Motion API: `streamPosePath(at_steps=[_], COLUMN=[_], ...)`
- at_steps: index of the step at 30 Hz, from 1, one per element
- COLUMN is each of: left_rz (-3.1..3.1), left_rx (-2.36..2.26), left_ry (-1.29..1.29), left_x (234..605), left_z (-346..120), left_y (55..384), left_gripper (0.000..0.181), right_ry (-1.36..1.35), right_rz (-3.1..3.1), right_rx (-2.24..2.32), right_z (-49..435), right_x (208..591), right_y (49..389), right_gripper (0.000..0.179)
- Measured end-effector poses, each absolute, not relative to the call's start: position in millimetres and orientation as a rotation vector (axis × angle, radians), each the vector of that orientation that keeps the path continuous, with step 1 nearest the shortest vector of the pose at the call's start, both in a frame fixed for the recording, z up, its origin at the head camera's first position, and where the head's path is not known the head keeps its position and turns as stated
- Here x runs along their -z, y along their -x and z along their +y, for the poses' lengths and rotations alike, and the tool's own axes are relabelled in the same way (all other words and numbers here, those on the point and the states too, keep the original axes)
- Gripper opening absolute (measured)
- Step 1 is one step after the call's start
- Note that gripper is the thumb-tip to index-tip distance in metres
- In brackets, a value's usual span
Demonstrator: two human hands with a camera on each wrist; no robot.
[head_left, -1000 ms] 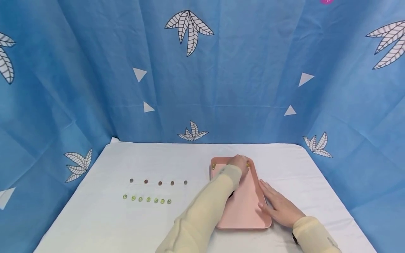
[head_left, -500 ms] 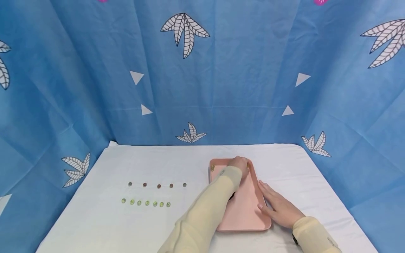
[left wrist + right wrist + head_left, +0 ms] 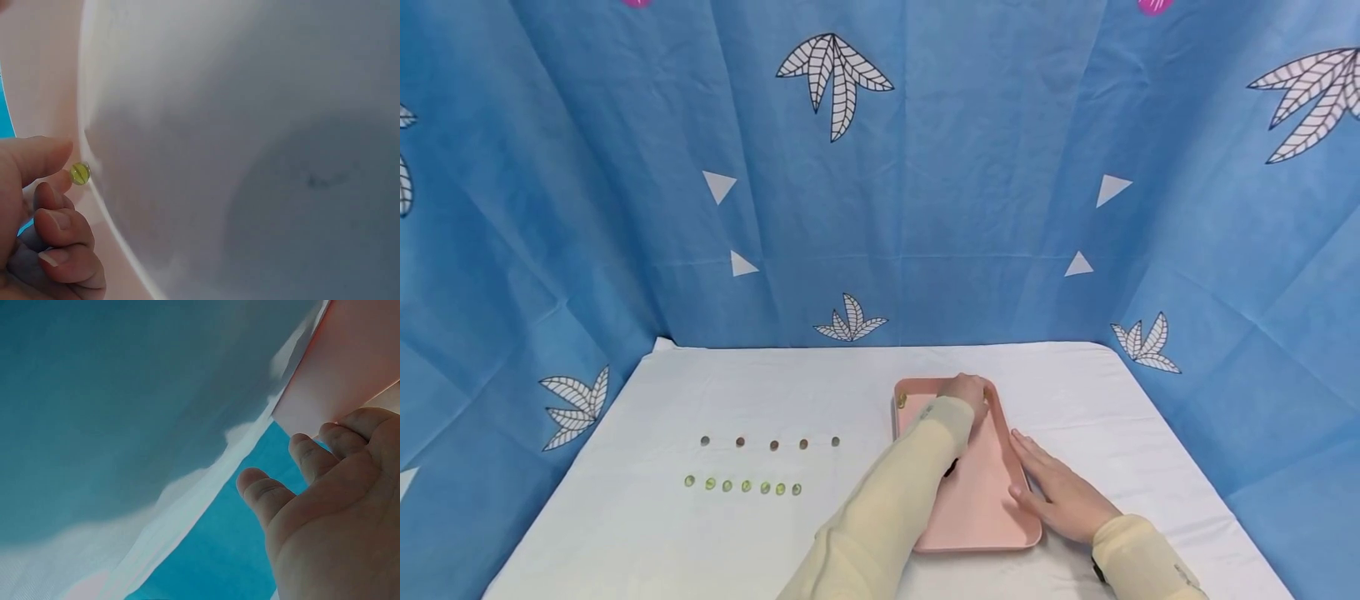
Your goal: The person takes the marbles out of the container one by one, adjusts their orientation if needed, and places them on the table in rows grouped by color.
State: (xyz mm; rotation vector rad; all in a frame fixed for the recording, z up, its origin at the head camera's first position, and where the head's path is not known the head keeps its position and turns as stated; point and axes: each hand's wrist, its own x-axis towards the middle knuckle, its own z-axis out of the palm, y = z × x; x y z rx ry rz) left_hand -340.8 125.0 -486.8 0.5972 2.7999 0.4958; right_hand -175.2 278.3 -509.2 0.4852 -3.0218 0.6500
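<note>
In the head view my left hand (image 3: pixel 966 397) reaches into the far right corner of a pink tray (image 3: pixel 977 517). The left wrist view shows a yellow-green glass marble (image 3: pixel 80 174) at the tips of my left thumb and index finger, which pinch it low against the tray wall; the other fingers are curled. My right hand (image 3: pixel 1063 493) lies along the tray's right side, its fingers extended against the outer wall. In the right wrist view, the right hand's fingers (image 3: pixel 309 456) are beside the pink wall. Another small yellowish marble (image 3: pixel 902 401) lies in the far left tray corner.
Left of the tray, a row of several green marbles (image 3: pixel 746 486) lies on the white tablecloth (image 3: pixel 625 533). Behind it runs a row of several darker, brownish and grey marbles (image 3: pixel 774 446). A blue patterned curtain (image 3: pixel 925 208) surrounds the table's back and sides.
The head view has shifted slightly, so the whole scene sits a little lower and further left. Both hands stay in place at the tray; the marble in the right corner is now more covered.
</note>
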Motion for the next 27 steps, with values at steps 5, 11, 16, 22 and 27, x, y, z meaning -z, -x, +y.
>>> streamPosePath(at_steps=[5,11,16,22,27], left_rz=[2.787,2.778,2.79,2.801,2.807], left_rx=[-0.563,-0.604,-0.573,-0.555,-0.572], left_ry=[-0.576,-0.517,-0.528,-0.535,-0.561], left_x=[494.6,494.0,495.3,502.7,504.6], left_z=[125.8,124.4,124.2,126.5,128.1], left_y=[344.7,345.0,344.8,344.8,344.9], left_gripper=[0.025,0.027,0.018,0.003,0.01], right_ry=[-0.474,-0.485,-0.481,-0.487,-0.499], right_rz=[-3.031,-3.026,-3.029,-3.024,-3.012], right_rx=[-0.65,-0.642,-0.658,-0.638,-0.623], right_z=[278.2,278.0,277.9,277.8,278.5], right_x=[508.9,507.8,506.4,506.1,506.2], right_y=[174.3,173.5,173.1,173.6,173.8], right_gripper=[0.073,0.073,0.073,0.072,0.072])
